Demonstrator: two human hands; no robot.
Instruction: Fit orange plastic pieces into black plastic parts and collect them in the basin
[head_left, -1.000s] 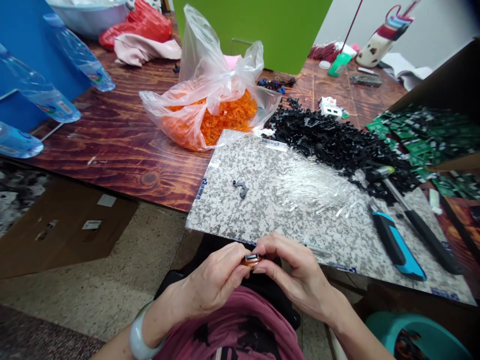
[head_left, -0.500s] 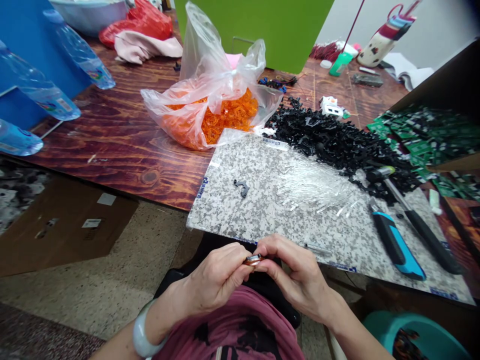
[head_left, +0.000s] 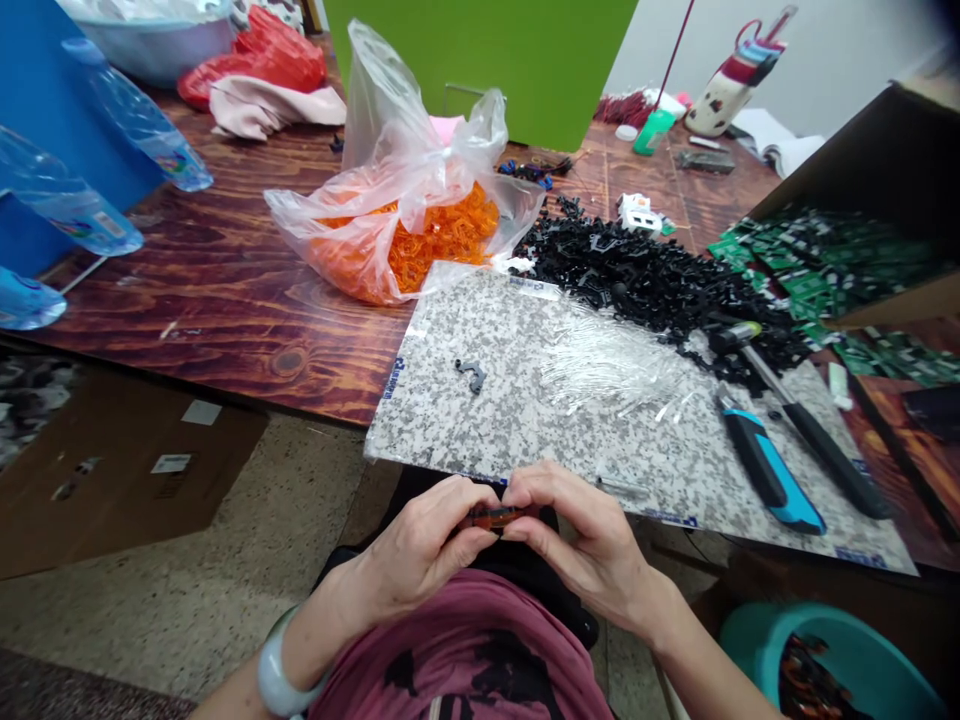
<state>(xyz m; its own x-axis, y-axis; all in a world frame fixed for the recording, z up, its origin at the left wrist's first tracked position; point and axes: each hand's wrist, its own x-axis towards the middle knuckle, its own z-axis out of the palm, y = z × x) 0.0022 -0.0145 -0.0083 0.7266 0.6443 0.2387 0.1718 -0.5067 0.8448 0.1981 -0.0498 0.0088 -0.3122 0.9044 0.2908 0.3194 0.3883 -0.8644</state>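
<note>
Between my two hands, just off the front edge of the speckled board (head_left: 450,430), is a small orange-and-black plastic part (head_left: 496,517). My left hand (head_left: 424,540) pinches its left end with thumb and index finger. The right end is gripped by my right hand (head_left: 581,540) in the same way; the fingers hide both ends. On the board ahead lies a single dark grey curved plastic piece (head_left: 474,377). A thin metal rod-like tool (head_left: 622,487) rests by the board's front edge, right of my hands.
Behind the board stand a clear bag of orange parts (head_left: 442,235) and a heap of black parts (head_left: 637,270). White strands (head_left: 607,365), a blue-black cutter (head_left: 772,470) and a hammer (head_left: 817,430) lie on the board. A teal bucket (head_left: 742,650) stands lower right; green circuit boards (head_left: 810,265) fill a box.
Both hands still hold the part, which has turned so that more of its orange side shows. The surroundings have shifted slightly left in view.
</note>
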